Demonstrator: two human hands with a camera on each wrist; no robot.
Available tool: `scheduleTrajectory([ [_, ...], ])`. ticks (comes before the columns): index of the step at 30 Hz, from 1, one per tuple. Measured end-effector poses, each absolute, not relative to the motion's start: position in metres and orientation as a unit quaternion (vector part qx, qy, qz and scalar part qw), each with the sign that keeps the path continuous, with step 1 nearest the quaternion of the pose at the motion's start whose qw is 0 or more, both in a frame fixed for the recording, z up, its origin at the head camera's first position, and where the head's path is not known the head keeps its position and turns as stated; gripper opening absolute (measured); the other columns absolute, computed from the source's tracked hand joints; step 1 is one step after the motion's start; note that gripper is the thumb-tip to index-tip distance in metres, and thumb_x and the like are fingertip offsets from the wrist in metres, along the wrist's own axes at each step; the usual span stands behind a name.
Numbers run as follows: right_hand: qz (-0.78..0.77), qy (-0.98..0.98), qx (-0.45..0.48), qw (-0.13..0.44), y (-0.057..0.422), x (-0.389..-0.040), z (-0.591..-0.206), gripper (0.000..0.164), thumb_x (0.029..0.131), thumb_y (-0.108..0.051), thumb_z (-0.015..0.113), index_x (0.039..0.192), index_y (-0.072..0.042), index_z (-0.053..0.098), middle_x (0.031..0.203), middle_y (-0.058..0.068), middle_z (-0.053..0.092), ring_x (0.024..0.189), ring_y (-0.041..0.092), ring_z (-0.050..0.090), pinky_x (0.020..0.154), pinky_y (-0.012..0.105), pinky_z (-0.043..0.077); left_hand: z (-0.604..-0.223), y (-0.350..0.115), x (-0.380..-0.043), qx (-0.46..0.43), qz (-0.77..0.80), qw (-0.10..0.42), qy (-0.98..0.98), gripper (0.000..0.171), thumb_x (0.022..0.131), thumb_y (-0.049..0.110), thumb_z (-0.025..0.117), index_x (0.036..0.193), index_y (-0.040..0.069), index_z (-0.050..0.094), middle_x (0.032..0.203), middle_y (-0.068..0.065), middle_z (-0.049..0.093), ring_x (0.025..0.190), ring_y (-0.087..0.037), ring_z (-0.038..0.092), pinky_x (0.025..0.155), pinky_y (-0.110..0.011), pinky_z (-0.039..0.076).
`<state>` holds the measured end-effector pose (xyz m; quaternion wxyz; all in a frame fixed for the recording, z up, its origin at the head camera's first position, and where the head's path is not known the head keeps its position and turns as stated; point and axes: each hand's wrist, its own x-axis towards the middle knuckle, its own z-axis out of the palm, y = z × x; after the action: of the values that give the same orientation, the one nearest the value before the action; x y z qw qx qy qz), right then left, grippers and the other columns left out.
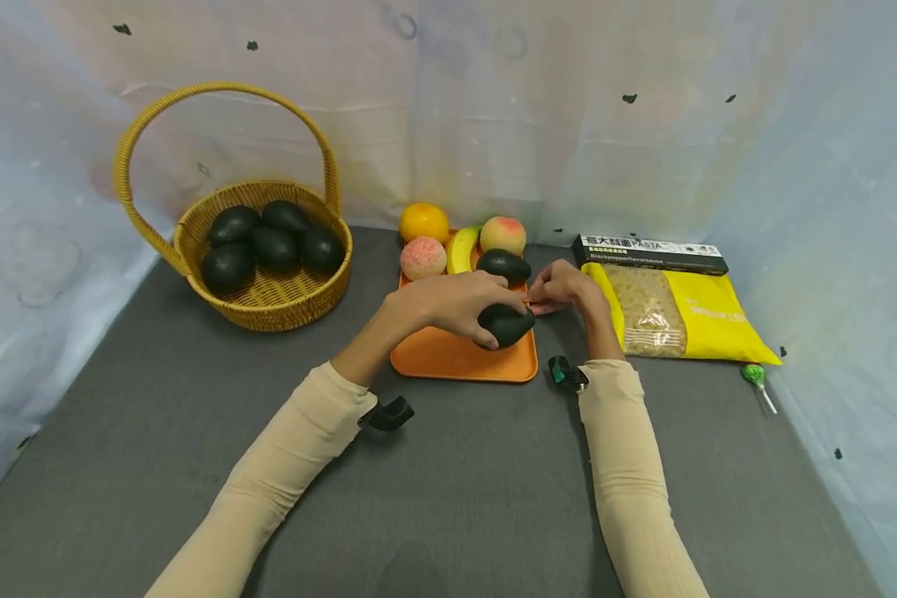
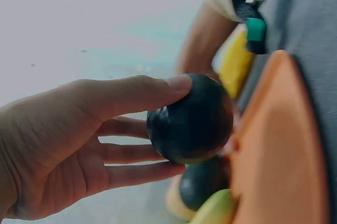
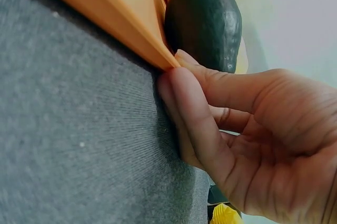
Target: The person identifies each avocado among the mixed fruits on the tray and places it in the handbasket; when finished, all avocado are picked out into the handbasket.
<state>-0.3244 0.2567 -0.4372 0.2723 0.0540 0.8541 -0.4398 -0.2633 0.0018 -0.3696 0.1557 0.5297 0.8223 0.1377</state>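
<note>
My left hand (image 1: 458, 304) holds a dark green avocado (image 1: 510, 326) over the right part of the orange tray (image 1: 456, 364). In the left wrist view, the thumb lies across the top of this avocado (image 2: 192, 121) and the fingers are beneath it. With thumb and fingers, my right hand (image 1: 564, 286) pinches the tray's right rim, seen close in the right wrist view at the tray edge (image 3: 124, 18). A second avocado (image 1: 504, 265) lies on the tray, beside a banana (image 1: 461, 251). Also toward the tray's back are an orange (image 1: 423, 223), a pink peach (image 1: 423, 258) and another peach (image 1: 503, 236).
At the back left stands a wicker basket (image 1: 269, 318) with a tall handle, holding several avocados (image 1: 275, 247). To the right lie a yellow pasta bag (image 1: 706, 316), a black pasta box (image 1: 652, 256) and a green lollipop (image 1: 755, 375). Pale curtains hang behind the grey table (image 1: 448, 498).
</note>
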Motion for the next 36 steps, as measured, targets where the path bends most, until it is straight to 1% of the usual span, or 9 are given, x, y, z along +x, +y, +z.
scheduleTrajectory([
  [5, -0.433, 0.856, 0.059, 0.274, 0.257, -0.325, -0.438, 0.016, 0.098, -0.007, 0.072, 0.105, 0.006, 0.072, 0.080, 0.003, 0.071, 0.066, 0.009, 0.074, 0.071, 0.026, 0.064, -0.349, -0.016, -0.262, 0.503, 0.159, 0.134, 0.839, 0.058, 0.092, 0.033, 0.082, 0.144, 0.015, 0.063, 0.139, -0.010, 0.063, 0.118, -0.025, 0.061, 0.103, -0.041, 0.053],
  [8, -0.428, 0.859, 0.066, 0.273, 0.258, -0.324, -0.438, 0.022, 0.096, -0.012, 0.076, 0.108, 0.006, 0.073, 0.078, 0.002, 0.072, 0.065, 0.009, 0.074, 0.071, 0.025, 0.064, -0.338, -0.028, -0.262, 0.480, 0.163, 0.119, 0.854, 0.059, 0.092, 0.034, 0.082, 0.144, 0.014, 0.063, 0.142, -0.009, 0.064, 0.128, -0.027, 0.060, 0.109, -0.043, 0.050],
  [11, -0.425, 0.859, 0.067, 0.278, 0.259, -0.324, -0.438, 0.028, 0.094, -0.016, 0.079, 0.111, 0.006, 0.073, 0.078, 0.001, 0.073, 0.066, 0.008, 0.074, 0.071, 0.025, 0.063, -0.330, -0.044, -0.263, 0.457, 0.172, 0.107, 0.866, 0.059, 0.091, 0.034, 0.082, 0.144, 0.013, 0.063, 0.146, -0.007, 0.063, 0.145, -0.031, 0.051, 0.119, -0.046, 0.044],
  [12, -0.425, 0.859, 0.067, 0.279, 0.259, -0.324, -0.439, 0.029, 0.094, -0.016, 0.080, 0.112, 0.005, 0.073, 0.078, 0.001, 0.073, 0.066, 0.008, 0.074, 0.071, 0.025, 0.063, -0.327, -0.049, -0.264, 0.450, 0.179, 0.104, 0.869, 0.059, 0.092, 0.033, 0.082, 0.144, 0.012, 0.063, 0.146, -0.007, 0.064, 0.146, -0.031, 0.051, 0.120, -0.047, 0.044],
  [14, -0.425, 0.859, 0.065, 0.279, 0.259, -0.323, -0.439, 0.029, 0.094, -0.017, 0.080, 0.112, 0.005, 0.073, 0.080, 0.001, 0.073, 0.067, 0.008, 0.075, 0.072, 0.025, 0.063, -0.323, -0.061, -0.265, 0.442, 0.193, 0.092, 0.871, 0.058, 0.091, 0.032, 0.082, 0.142, 0.011, 0.064, 0.142, -0.007, 0.066, 0.139, -0.032, 0.056, 0.115, -0.047, 0.047],
  [16, -0.425, 0.860, 0.067, 0.276, 0.259, -0.323, -0.440, 0.027, 0.094, -0.017, 0.079, 0.110, 0.005, 0.073, 0.080, 0.002, 0.073, 0.067, 0.009, 0.075, 0.071, 0.025, 0.063, -0.319, -0.072, -0.266, 0.439, 0.206, 0.073, 0.871, 0.058, 0.090, 0.030, 0.084, 0.141, 0.010, 0.065, 0.138, -0.009, 0.067, 0.125, -0.030, 0.063, 0.106, -0.046, 0.053],
  [19, -0.422, 0.862, 0.070, 0.271, 0.259, -0.324, -0.440, 0.025, 0.094, -0.017, 0.079, 0.107, 0.004, 0.074, 0.080, 0.002, 0.073, 0.066, 0.009, 0.075, 0.070, 0.025, 0.063, -0.315, -0.088, -0.269, 0.424, 0.210, 0.059, 0.879, 0.057, 0.088, 0.029, 0.085, 0.139, 0.010, 0.067, 0.132, -0.010, 0.069, 0.108, -0.027, 0.064, 0.095, -0.044, 0.055],
  [27, -0.425, 0.858, 0.070, 0.279, 0.258, -0.324, -0.438, 0.030, 0.094, -0.018, 0.079, 0.112, 0.004, 0.072, 0.081, 0.002, 0.072, 0.067, 0.009, 0.075, 0.072, 0.026, 0.063, -0.309, -0.126, -0.272, 0.354, 0.202, 0.064, 0.911, 0.056, 0.088, 0.027, 0.085, 0.138, 0.009, 0.067, 0.133, -0.012, 0.070, 0.113, -0.028, 0.065, 0.099, -0.048, 0.054],
  [36, -0.433, 0.857, 0.066, 0.269, 0.258, -0.325, -0.437, 0.017, 0.094, -0.015, 0.079, 0.099, 0.000, 0.074, 0.080, 0.004, 0.071, 0.067, 0.011, 0.075, 0.070, 0.026, 0.064, -0.294, -0.167, -0.266, 0.270, 0.196, 0.080, 0.939, 0.057, 0.090, 0.035, 0.084, 0.138, 0.010, 0.067, 0.136, -0.014, 0.069, 0.113, -0.029, 0.063, 0.099, -0.050, 0.053],
])
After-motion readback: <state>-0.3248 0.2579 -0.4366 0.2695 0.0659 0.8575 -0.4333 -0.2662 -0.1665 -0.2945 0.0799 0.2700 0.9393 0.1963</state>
